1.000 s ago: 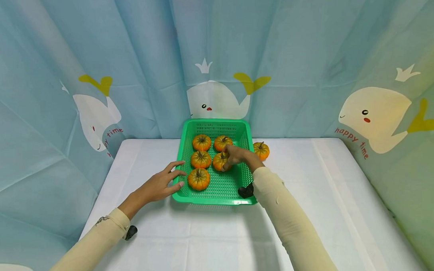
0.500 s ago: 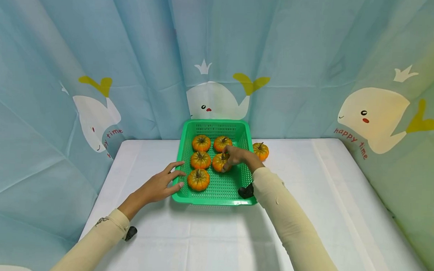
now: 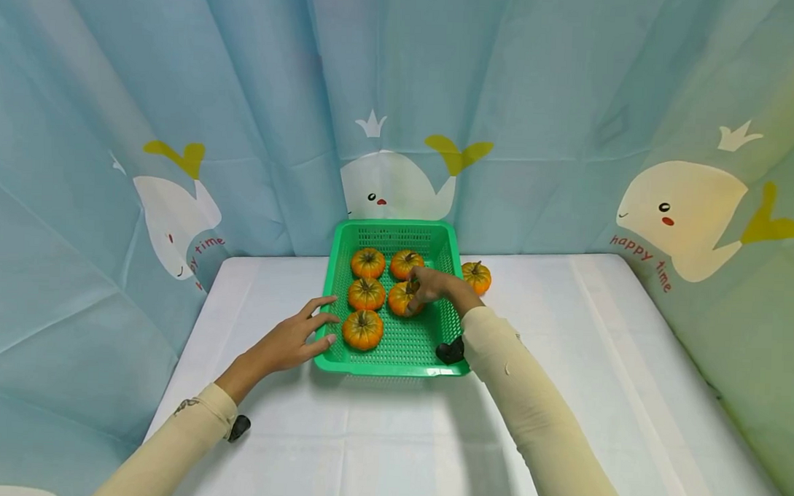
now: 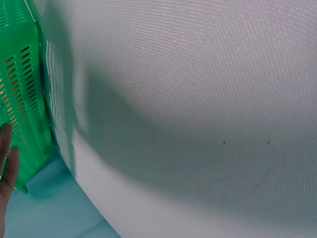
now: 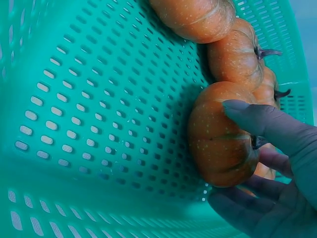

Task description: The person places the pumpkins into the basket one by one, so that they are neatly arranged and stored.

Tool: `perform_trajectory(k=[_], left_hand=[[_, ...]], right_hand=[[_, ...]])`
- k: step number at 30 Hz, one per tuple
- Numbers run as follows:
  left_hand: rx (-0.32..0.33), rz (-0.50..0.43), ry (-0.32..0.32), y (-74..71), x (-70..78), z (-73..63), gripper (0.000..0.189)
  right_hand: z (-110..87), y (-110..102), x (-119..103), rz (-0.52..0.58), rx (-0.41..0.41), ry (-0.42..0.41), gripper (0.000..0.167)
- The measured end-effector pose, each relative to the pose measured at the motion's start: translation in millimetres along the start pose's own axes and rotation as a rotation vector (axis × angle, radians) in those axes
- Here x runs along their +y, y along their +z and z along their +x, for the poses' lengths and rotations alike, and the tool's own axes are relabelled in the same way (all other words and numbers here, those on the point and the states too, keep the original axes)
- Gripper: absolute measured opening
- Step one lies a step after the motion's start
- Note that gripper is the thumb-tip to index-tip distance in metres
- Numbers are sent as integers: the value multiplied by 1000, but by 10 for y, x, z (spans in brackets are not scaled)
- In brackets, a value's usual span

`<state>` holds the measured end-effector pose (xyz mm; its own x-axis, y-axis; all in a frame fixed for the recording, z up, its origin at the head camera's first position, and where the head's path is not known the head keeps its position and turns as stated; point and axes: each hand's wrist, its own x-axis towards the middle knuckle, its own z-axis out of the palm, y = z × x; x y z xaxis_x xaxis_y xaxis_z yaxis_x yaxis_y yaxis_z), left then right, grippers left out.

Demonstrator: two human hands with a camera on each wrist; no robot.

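A green plastic basket (image 3: 393, 370) with slotted walls holds several small orange pumpkins in two columns. My right hand (image 3: 431, 284) reaches in from the right and grips the front pumpkin (image 3: 398, 299) of the right column. In the right wrist view the thumb (image 5: 262, 121) presses one side of this pumpkin (image 5: 220, 139), and the fingers curl round the other. On the basket's left side, my left hand (image 3: 292, 339) has its fingers spread at the rim beside the nearest left-column pumpkin (image 3: 363, 330). The left wrist view catches only some fingertips against the basket wall (image 4: 22, 99).
One more pumpkin (image 3: 477, 278) sits on the white-covered table (image 3: 390, 445), just outside the basket's right wall. A blue curtain (image 3: 543, 195) with whale prints stands behind the table and along both sides. Inside the basket, bare floor shows at the front right.
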<state>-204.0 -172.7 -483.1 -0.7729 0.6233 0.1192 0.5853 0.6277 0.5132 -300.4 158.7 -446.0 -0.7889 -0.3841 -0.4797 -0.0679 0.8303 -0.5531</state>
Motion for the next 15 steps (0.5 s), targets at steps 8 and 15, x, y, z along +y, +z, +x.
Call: perform_trajectory(k=[8, 15], left_hand=[[6, 4, 1, 8, -6, -2, 40], [2, 9, -1, 9, -13, -4, 41]], right_hand=[[-29, -39, -24, -27, 15, -7, 73], [-70, -123, -82, 14, 37, -82, 80]])
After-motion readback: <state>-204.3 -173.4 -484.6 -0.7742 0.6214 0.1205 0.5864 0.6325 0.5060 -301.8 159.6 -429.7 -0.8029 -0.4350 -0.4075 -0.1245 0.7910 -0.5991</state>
